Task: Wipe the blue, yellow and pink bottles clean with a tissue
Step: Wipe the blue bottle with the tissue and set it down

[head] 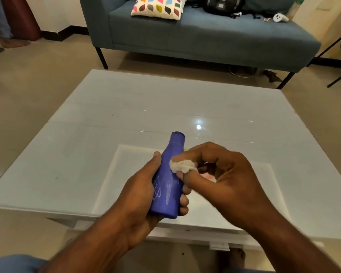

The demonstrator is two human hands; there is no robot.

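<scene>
The left hand (pixel 138 196) grips the still-smeared blue bottle (pixel 168 180) while the right hand (pixel 220 174) pinches the tissue (pixel 182 166) against it; by this judgement, yellow and pink remain.

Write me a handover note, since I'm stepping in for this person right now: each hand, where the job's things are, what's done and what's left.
Left hand: its grip is round the lower body of the blue bottle, held above the white table, cap pointing away.
Right hand: pinches a wadded tissue against the bottle's upper side.
Done: wiping of the blue bottle is under way; whitish smears show on its lower body.
Left: finish the blue bottle, then the yellow and pink ones. Those two are mostly hidden behind the hands, only slivers of colour showing, so find them first.
</scene>
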